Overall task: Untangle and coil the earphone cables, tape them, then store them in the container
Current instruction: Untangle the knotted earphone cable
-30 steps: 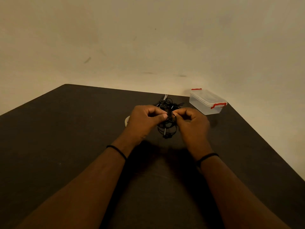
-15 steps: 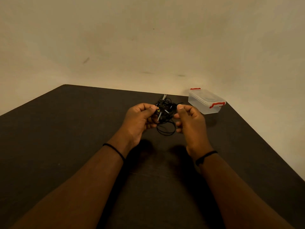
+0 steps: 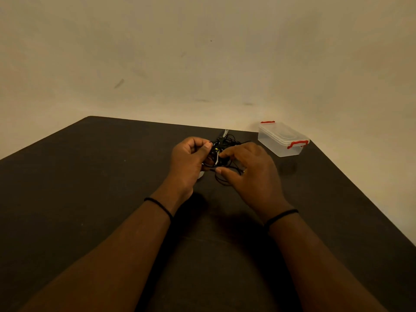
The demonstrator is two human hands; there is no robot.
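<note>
Two bare forearms extend forward over a dark table (image 3: 78, 199), each wrist carrying a thin black band. The left hand (image 3: 188, 164) is raised above the table surface with its fingers (image 3: 203, 149) curled, thumb and forefinger pinching the left side of a tangled bundle of black earphone cables (image 3: 221, 154). The right hand (image 3: 253, 174) lies over the bundle's right side, fingers loosely bent; the fingertips touch the cables, but whether they pinch a strand cannot be determined. A short white segment shows within the tangle between the two hands. Loops of cable hang below the bundle. A small pale object at the left hand's lower edge is mostly hidden. Beyond and to the right, near the table's far corner, stands a clear plastic container (image 3: 280, 143), lid on, with red clips at both ends, well apart from the hands. A plain wall (image 3: 202, 52) rises behind.
</note>
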